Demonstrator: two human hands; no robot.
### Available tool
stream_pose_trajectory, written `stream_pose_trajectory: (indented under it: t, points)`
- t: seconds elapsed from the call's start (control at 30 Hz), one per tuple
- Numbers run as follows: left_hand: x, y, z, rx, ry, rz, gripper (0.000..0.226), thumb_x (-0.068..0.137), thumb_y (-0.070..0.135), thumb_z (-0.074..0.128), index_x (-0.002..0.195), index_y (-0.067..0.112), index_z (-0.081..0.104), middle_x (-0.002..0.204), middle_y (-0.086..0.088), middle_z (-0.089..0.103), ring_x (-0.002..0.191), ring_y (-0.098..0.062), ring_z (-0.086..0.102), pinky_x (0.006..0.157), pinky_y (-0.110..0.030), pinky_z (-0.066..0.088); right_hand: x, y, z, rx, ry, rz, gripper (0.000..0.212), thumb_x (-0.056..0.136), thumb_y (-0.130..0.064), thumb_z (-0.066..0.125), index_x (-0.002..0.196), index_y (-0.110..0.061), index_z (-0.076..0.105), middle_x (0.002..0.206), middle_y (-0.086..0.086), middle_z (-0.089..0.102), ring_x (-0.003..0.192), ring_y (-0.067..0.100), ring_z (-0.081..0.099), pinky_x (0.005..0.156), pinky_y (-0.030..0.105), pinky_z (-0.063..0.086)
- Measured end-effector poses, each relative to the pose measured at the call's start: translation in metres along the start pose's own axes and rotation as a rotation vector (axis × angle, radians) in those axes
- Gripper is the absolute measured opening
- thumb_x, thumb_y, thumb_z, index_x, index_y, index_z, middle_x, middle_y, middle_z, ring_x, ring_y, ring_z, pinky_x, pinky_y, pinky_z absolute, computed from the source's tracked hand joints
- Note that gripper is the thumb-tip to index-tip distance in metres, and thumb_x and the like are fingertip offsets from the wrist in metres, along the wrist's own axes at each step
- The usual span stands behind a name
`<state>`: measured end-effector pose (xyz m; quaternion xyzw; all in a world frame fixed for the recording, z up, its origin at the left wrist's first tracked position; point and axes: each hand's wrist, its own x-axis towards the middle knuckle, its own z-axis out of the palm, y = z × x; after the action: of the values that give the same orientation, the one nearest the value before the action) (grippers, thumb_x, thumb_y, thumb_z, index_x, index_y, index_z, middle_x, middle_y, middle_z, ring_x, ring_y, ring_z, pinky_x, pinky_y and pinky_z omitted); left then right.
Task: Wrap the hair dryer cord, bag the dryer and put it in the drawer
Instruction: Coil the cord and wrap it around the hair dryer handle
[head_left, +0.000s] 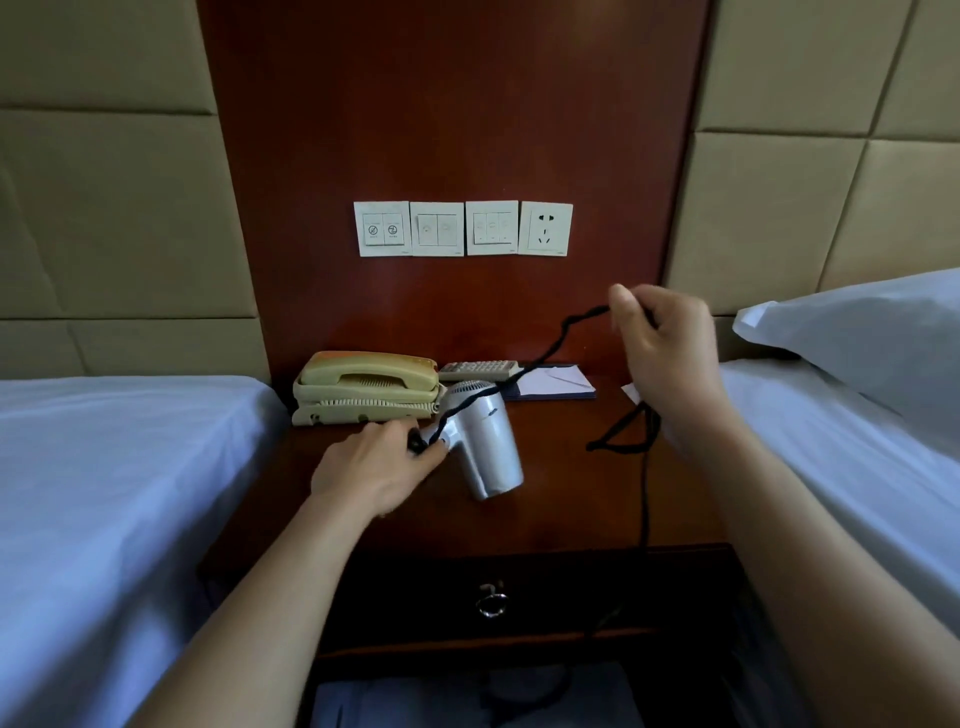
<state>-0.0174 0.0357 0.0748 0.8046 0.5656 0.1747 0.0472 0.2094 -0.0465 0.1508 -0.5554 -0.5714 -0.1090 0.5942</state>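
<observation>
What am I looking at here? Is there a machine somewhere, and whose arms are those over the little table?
No machine here: a person wears a camera on the head, looking forward and down, so the arms are that person's own. The left hand grips the handle of a silver hair dryer over a dark wooden nightstand between two beds. The right hand is raised and pinches the dryer's black cord, which runs from the handle up to the fingers; the rest hangs in loops down past the nightstand's front edge. At the back sit a beige telephone, a remote control and a notepad. The drawer below looks shut. I see no bag.
</observation>
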Motion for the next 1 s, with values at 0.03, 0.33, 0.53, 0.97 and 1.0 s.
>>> stream_pose_trajectory:
  t: [0.03, 0.33, 0.53, 0.97, 1.0]
  points:
    - [-0.001, -0.002, -0.006, -0.058, -0.053, 0.030, 0.041, 0.085, 0.064, 0.039, 0.091, 0.026, 0.054, 0.078, -0.001, 0.064, 0.053, -0.024, 0.065, 0.067, -0.034, 0.051, 0.000, 0.011, 0.000, -0.021, 0.014, 0.031, 0.046, 0.096, -0.023, 0.046, 0.054, -0.009, 0.034, 0.047, -0.004, 0.026, 0.043, 0.007, 0.024, 0.042, 0.019, 0.019]
    - [-0.015, 0.017, -0.017, -0.726, -0.587, 0.151, 0.031, 0.090, 0.037, 0.046, 0.077, 0.008, 0.051, 0.050, -0.015, 0.053, 0.035, -0.023, 0.046, 0.034, -0.023, 0.040, -0.006, 0.070, 0.008, -0.095, 0.026, 0.190, 0.046, 0.097, -0.022, 0.046, 0.057, 0.000, 0.037, 0.056, 0.010, 0.029, 0.055, 0.016, 0.025, 0.051, 0.031, 0.015]
    - [-0.011, 0.020, -0.017, -1.067, -0.726, 0.184, 0.051, 0.085, 0.044, 0.034, 0.083, -0.003, 0.056, 0.044, -0.010, 0.051, 0.028, -0.018, 0.044, 0.034, -0.018, 0.034, -0.028, 0.103, 0.023, -0.193, -0.251, 0.327, 0.044, 0.094, -0.022, 0.050, 0.056, -0.001, 0.046, 0.057, 0.015, 0.044, 0.057, 0.021, 0.040, 0.057, 0.033, 0.029]
    - [0.018, 0.001, 0.004, -1.542, -0.353, -0.202, 0.059, 0.093, 0.060, 0.029, 0.078, 0.010, 0.058, 0.046, -0.003, 0.053, 0.030, -0.013, 0.044, 0.038, -0.020, 0.040, -0.041, 0.048, 0.022, -0.292, -0.963, 0.120, 0.034, 0.093, -0.032, 0.054, 0.069, -0.011, 0.066, 0.057, -0.009, 0.053, 0.048, -0.001, 0.046, 0.050, 0.012, 0.036]
    - [0.019, 0.001, 0.006, -1.526, -0.322, -0.231, 0.060, 0.092, 0.061, 0.030, 0.079, 0.010, 0.059, 0.047, -0.003, 0.054, 0.031, -0.013, 0.046, 0.037, -0.020, 0.041, -0.042, 0.041, 0.020, -0.311, -1.018, 0.084, 0.030, 0.093, -0.031, 0.054, 0.072, -0.015, 0.067, 0.063, -0.011, 0.057, 0.055, -0.001, 0.050, 0.054, 0.012, 0.038]
